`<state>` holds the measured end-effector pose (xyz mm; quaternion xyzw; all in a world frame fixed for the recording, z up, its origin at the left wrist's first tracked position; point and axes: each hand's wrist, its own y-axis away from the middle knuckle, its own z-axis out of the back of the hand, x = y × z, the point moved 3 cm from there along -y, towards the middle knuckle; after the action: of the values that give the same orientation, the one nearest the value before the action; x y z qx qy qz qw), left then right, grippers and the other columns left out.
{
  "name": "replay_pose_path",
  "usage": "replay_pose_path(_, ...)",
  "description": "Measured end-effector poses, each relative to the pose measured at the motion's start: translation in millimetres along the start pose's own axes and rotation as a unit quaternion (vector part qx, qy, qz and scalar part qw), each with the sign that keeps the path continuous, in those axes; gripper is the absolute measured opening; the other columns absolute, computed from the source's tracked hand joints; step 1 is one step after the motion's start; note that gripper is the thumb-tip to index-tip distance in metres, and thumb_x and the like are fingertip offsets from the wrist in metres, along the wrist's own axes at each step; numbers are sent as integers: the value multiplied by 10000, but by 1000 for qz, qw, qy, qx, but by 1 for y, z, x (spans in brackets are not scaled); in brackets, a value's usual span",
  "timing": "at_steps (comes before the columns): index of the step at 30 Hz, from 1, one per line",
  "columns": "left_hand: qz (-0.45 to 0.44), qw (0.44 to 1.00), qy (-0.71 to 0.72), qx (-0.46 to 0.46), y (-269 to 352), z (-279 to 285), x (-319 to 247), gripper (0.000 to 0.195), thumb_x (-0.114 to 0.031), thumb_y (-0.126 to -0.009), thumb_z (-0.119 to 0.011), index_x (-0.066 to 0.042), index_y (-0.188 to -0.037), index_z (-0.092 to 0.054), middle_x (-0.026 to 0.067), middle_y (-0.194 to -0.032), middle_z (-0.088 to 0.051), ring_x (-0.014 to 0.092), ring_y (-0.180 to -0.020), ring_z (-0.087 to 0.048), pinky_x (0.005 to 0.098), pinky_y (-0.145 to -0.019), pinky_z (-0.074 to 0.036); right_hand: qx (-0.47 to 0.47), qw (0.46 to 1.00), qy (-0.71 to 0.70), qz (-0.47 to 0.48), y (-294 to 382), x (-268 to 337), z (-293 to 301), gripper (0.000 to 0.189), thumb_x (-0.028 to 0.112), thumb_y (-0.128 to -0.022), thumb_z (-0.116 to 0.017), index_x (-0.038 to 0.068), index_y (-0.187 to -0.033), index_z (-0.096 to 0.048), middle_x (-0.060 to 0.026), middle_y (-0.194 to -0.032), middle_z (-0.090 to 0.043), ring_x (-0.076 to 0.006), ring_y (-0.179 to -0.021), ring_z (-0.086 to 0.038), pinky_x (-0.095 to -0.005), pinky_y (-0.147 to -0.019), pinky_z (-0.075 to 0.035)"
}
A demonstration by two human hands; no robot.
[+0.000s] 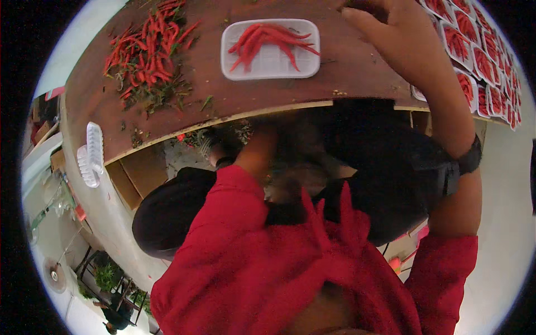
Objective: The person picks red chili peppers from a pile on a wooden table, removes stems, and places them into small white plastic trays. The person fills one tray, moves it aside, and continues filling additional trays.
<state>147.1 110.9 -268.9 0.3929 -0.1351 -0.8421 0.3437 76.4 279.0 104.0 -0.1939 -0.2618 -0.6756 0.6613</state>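
My right hand [377, 23] is over the table at the top edge, right of a white plastic tray [268, 75]. Its thumb shows, but the other fingers are partly cut off and blurred, so I cannot tell if it holds anything. Several red chili peppers [255, 39] lie fanned out in the tray. My left forearm reaches down below the table's front edge, where the hand is lost in shadow. Left of the tray, a heap of loose red chilies [153, 46] lies on the brown table [209, 90], with green stem bits along its near side.
Many trays packed with chilies [465, 31] crowd the table's right end. Nested white trays [94, 146] lie beyond the left edge. A cardboard box [140, 171] stands under the table. A foot shows below. At lower left are a fan [54, 275] and another person [117, 314].
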Motion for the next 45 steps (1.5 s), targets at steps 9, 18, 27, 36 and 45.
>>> replay_pose_path(9, -95, 994, 15, -44, 27, -1, -31, 150, -155, -729, -601, -39, -824, -607, 194, -741, -608, 392, -765, -605, 479, -648, -470, -49, 976, 22, 212, -1, 11, -19, 255, 196, -841, -577, -34, -945, -616, -125, -801, -662, -168, -731, -631, -296, -678, -485)
replay_pose_path(18, -265, 953, -34, -140, 109, 110, -130, 145, -149, -726, -612, -34, -814, -607, 193, -738, -606, 392, -762, -606, 478, -650, -469, 3, 974, -34, 226, 18, 34, -34, 249, 195, -844, -575, -22, -954, -629, -88, -744, -639, -125, -664, -587, -280, -631, -472)
replay_pose_path(27, -102, 940, 55, -321, 219, 278, -142, 190, -129, -785, -646, -6, -929, -632, 93, -843, -668, 186, -792, -643, 318, -705, -500, 112, 968, -155, 161, 33, 38, -46, 248, 136, -816, -589, -49, -973, -643, -69, -804, -653, -108, -713, -592, -275, -645, -481)
replay_pose_path(36, -90, 899, 278, -326, 207, 284, -133, 204, -111, -832, -607, 21, -987, -629, 93, -850, -667, 135, -752, -640, 285, -687, -497, 138, 937, -282, 154, 37, 47, -45, 249, 106, -815, -619, -62, -998, -627, -65, -850, -651, -105, -740, -600, -258, -670, -490)
replay_pose_path(45, -69, 934, 139, -323, 200, 289, -127, 210, -146, -847, -618, -5, -1001, -642, 56, -856, -656, 109, -752, -598, 278, -701, -480, 81, 959, -206, 174, 29, 42, -45, 193, 97, -829, -610, -41, -959, -645, -69, -779, -649, -106, -715, -587, -272, -656, -475)
